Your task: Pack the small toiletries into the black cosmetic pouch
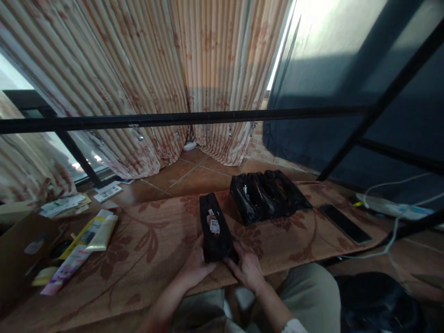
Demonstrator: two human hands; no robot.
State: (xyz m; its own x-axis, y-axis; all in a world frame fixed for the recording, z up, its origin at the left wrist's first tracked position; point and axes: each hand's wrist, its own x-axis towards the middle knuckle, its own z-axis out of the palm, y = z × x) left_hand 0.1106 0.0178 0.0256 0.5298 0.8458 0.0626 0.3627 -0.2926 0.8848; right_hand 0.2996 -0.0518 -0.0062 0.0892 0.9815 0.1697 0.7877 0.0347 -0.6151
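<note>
A long black package (218, 245), which looks plastic-wrapped, lies on the cloth-covered surface in front of me. A torn-looking patch on its top shows a white printed label (214, 225). My left hand (196, 266) grips its near left side, thumb along the near end. At the near right corner, my right hand (248, 266) holds it with bent fingers, some hidden behind the package. Just to the right stand several similar black packages (265, 196) in a row, close against each other.
A dark phone (344, 224) lies at the right, near white cables (391, 240). Tubes (71, 266) and a cardboard box (21, 259) are at the left. Papers (65, 205) lie beyond the box. A black metal rail (222, 117) crosses before the curtains (215, 60).
</note>
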